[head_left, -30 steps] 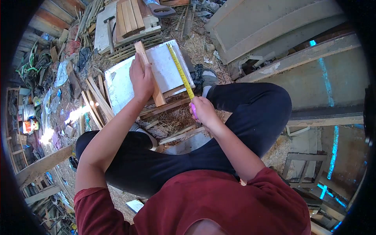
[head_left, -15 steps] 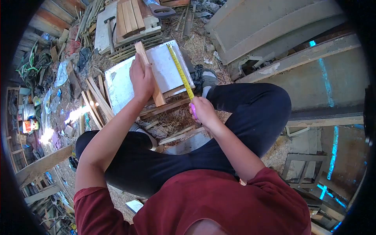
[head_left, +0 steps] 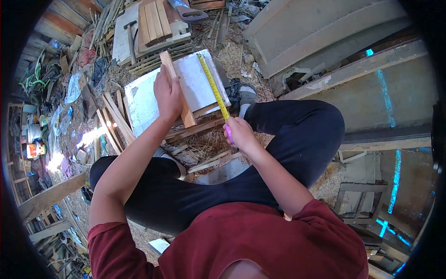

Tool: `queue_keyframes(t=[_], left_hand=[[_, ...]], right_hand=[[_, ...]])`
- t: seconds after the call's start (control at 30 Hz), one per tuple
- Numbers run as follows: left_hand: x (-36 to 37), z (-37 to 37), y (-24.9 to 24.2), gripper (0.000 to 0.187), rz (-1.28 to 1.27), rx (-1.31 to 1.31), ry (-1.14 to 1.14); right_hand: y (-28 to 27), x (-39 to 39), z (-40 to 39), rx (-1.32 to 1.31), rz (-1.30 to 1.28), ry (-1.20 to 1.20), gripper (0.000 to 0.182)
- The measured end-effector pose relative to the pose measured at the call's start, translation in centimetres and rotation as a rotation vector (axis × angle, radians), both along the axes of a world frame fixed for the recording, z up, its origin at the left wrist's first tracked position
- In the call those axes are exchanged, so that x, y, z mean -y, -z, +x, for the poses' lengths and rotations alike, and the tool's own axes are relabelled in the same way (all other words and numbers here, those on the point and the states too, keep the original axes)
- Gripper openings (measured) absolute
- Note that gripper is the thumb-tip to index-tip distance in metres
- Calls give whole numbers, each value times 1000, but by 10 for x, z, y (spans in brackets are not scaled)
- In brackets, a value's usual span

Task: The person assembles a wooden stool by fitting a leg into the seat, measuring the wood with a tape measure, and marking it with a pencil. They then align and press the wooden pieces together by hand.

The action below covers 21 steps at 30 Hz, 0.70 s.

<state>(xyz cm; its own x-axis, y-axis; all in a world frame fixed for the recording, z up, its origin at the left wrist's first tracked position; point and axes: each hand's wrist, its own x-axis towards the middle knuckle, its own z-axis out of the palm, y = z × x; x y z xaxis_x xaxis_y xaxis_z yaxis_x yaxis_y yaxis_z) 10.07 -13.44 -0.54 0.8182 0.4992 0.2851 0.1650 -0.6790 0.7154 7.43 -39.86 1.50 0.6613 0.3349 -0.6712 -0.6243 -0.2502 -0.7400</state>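
Note:
My left hand (head_left: 168, 96) grips a short wooden strip (head_left: 188, 115), fingers pressed along its left side. The strip lies across a white board (head_left: 141, 104) with worn paint, its near end jutting past the edge. My right hand (head_left: 240, 134) is closed around a tape measure (head_left: 214, 88); a bit of its pink case shows between the fingers. The yellow blade stretches out over the right part of the board, apart from the strip and roughly alongside it. Most of the case is hidden in my palm.
Beyond the board, a hammer (head_left: 130, 39), several planks (head_left: 155, 21) and a handsaw (head_left: 191, 14) rest on a stack. Loose wood strips (head_left: 116, 116) lie to the left on the straw. A large panel (head_left: 320, 28) leans at the right.
Almost nothing differs. The right hand and tape have shifted very slightly; the left hand stays on the wooden strip.

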Motion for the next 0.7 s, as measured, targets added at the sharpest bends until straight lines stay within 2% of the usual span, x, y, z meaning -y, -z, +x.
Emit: queue_keyframes(t=[0.7], left_hand=[[0,-3,1,73,27,-30,17]], right_hand=[[0,-2,0,-13,18,7,25]])
